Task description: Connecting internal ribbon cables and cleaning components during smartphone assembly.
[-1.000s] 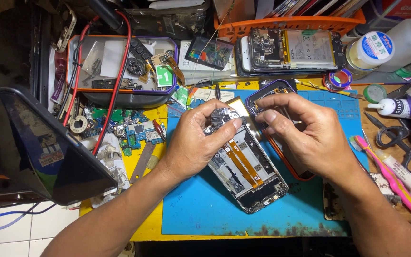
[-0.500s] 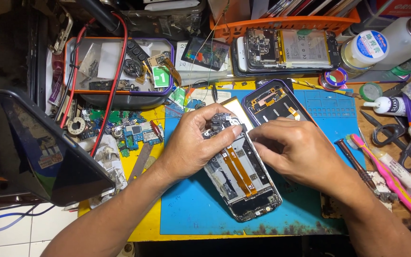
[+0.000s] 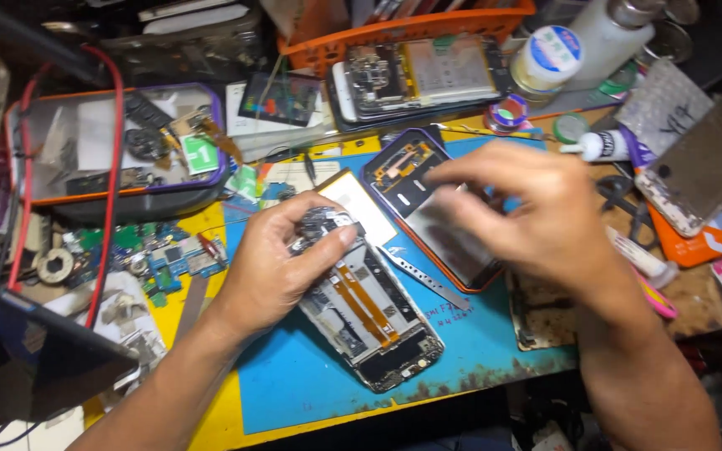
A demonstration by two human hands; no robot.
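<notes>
An opened phone with orange flex cables lies on the blue mat. My left hand rests on the phone's upper end, thumb pressing a dark circuit board there. My right hand hovers blurred over a phone back cover with an orange rim, just right of the opened phone. Whether its fingers hold anything is unclear. A thin metal strip lies between the phone and the cover.
A parts tray with a red cable sits at left, circuit boards below it. Another opened phone lies at the back by an orange basket. White bottle, glue tube, dark screen.
My right hand has lifted off the opened phone and moved right and back, over the orange-rimmed back cover. My left hand stays on the phone's top.
</notes>
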